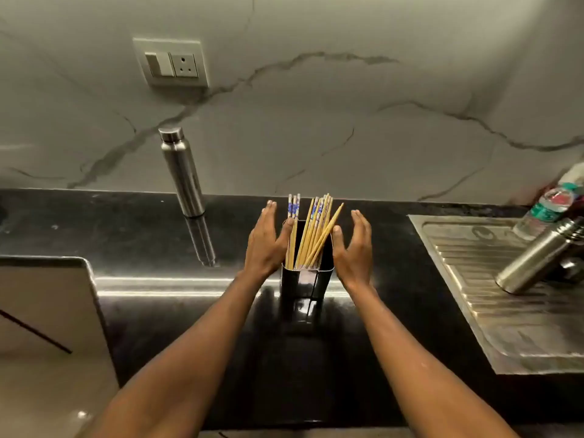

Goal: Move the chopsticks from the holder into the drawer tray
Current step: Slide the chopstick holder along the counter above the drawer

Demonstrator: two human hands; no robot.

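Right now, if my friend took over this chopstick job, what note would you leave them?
Left hand: open, flat against the left side of the holder, thumb at its rim.
Right hand: open, beside the holder's right side, thumb by the rim; holding nothing.
Chopsticks: all standing in the holder on the black counter, some tipped with blue pattern, one leaning right.
Drawer tray: not visible in this view.
Done: nothing moved yet.
Left: gather the chopsticks, lift them out, find the drawer tray and lay them in.
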